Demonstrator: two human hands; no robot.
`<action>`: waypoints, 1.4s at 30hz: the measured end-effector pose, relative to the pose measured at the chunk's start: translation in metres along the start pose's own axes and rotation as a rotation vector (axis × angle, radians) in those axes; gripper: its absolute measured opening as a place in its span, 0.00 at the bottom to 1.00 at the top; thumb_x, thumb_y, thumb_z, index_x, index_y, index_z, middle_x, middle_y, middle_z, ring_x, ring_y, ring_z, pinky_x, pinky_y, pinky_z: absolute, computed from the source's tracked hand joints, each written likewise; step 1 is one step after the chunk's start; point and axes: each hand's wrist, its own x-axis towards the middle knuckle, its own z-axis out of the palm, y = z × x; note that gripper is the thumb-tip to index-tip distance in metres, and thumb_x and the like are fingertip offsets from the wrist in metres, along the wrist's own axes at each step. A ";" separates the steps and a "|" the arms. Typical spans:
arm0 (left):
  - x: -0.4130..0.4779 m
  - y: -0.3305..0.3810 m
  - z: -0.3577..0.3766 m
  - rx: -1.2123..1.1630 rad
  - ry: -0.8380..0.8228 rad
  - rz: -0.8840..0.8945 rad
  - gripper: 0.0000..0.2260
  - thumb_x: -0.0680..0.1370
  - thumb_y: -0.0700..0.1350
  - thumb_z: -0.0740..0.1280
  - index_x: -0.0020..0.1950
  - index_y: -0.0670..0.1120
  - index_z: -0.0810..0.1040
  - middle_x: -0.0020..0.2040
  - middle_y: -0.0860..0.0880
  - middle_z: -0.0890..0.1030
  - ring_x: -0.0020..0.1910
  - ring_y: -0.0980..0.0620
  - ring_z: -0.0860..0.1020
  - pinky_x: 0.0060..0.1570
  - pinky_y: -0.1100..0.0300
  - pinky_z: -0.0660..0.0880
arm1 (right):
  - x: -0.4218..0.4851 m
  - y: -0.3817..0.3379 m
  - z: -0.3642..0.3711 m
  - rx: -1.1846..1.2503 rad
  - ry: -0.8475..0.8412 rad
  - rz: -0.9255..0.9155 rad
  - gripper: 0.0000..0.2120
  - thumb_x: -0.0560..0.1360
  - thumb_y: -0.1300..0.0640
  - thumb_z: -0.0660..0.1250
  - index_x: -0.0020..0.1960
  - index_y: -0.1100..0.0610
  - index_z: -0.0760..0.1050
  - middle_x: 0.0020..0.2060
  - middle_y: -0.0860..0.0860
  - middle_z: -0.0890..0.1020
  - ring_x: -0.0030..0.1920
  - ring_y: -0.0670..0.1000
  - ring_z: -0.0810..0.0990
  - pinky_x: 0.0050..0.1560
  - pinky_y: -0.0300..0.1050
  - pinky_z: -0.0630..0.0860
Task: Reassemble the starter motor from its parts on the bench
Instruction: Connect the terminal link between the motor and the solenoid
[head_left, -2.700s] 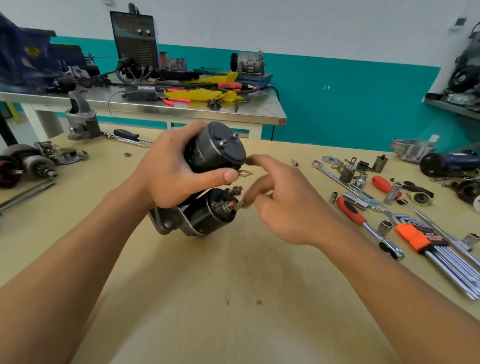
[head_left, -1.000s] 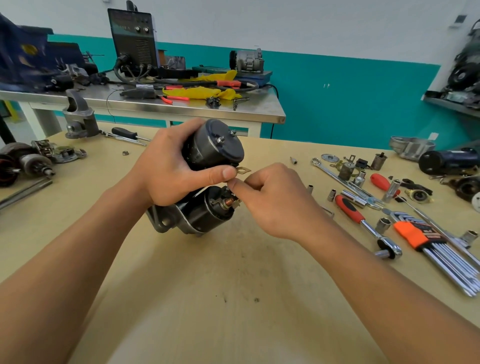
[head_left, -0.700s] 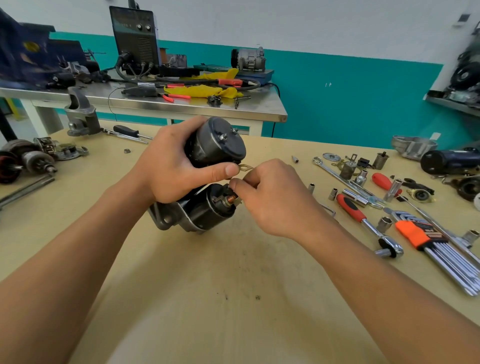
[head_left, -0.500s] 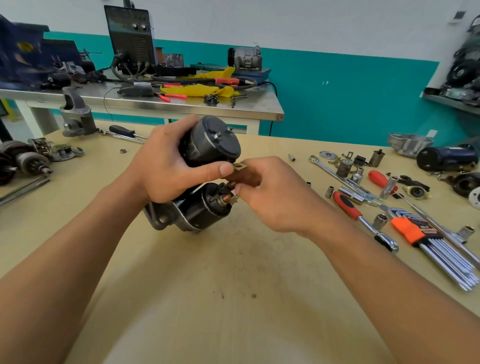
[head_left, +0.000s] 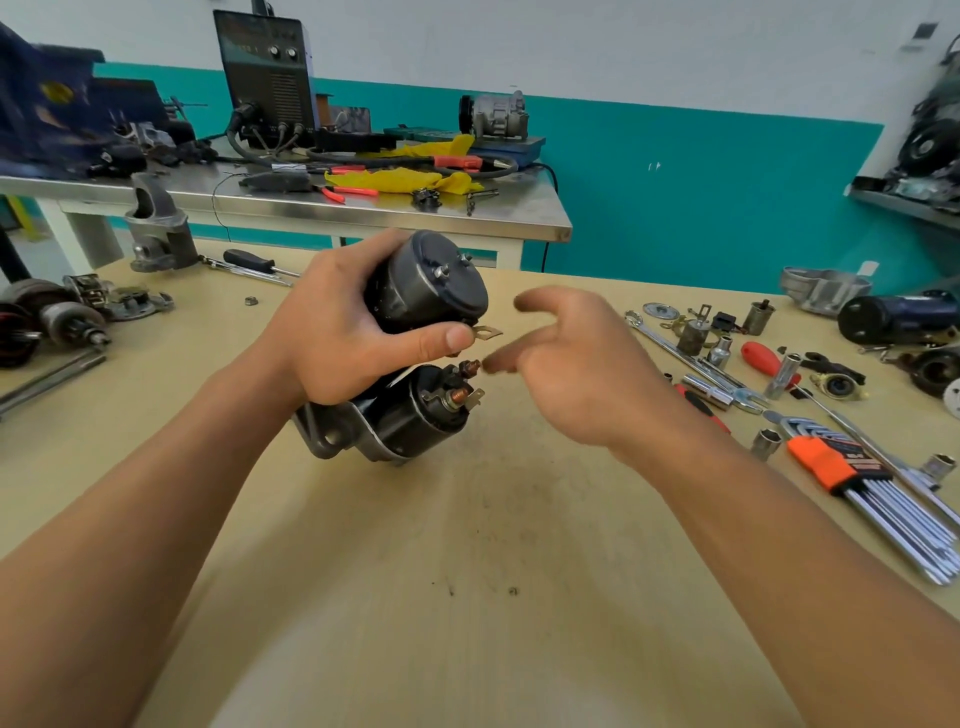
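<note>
Pale wooden bench (head_left: 467, 571) fills the lower frame, with a steel table (head_left: 363, 210) and a teal and white wall behind it along the top. At the centre of the frame the starter motor (head_left: 410, 415) is held tilted, its lower end at the bench top; whether it rests there or hangs just above is unclear. The left hand (head_left: 343, 338) is wrapped around the motor's upper cylinder, thumb across the front, its tip against a small brass tab (head_left: 488, 331). The right hand (head_left: 576, 374) sits just to the right of the motor, open and holding nothing, its blurred fingertips close to the upper terminal stud (head_left: 471, 366). Sockets, a ratchet and a hex key set (head_left: 831, 462) lie scattered at the right of the frame. Likely risks: the brass tab appears to be off its stud and may swing aside when the thumb lifts, and with only 1 hand bearing this heavy-looking unit it could roll and bend the exposed terminals. The motor shows 2 stacked cylinders: a larger grey drum above, its flat end cap carrying 2 small bolts, and a smaller black solenoid below with a copper stud (head_left: 457, 401) and a flat spade, joined by a grey cast bracket at the lower left.
</note>
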 end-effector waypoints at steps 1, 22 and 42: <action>0.000 0.000 0.000 0.002 0.000 0.001 0.29 0.67 0.65 0.71 0.62 0.51 0.75 0.51 0.56 0.81 0.49 0.56 0.80 0.49 0.67 0.75 | -0.001 0.000 0.003 -0.009 -0.027 -0.002 0.29 0.76 0.64 0.67 0.75 0.54 0.65 0.66 0.51 0.79 0.67 0.52 0.74 0.49 0.38 0.67; 0.001 -0.001 0.000 0.002 0.007 -0.009 0.28 0.67 0.65 0.72 0.61 0.50 0.76 0.50 0.54 0.82 0.48 0.54 0.80 0.49 0.62 0.76 | -0.001 0.001 0.019 -0.222 0.210 -0.129 0.14 0.74 0.44 0.72 0.37 0.53 0.83 0.30 0.49 0.81 0.32 0.46 0.78 0.30 0.40 0.67; 0.001 0.002 0.001 0.011 0.016 0.000 0.34 0.66 0.74 0.68 0.60 0.51 0.76 0.48 0.48 0.83 0.46 0.48 0.81 0.47 0.50 0.76 | 0.002 -0.021 0.006 -0.246 -0.109 -0.029 0.01 0.75 0.59 0.69 0.46 0.56 0.79 0.37 0.53 0.79 0.36 0.50 0.77 0.29 0.42 0.67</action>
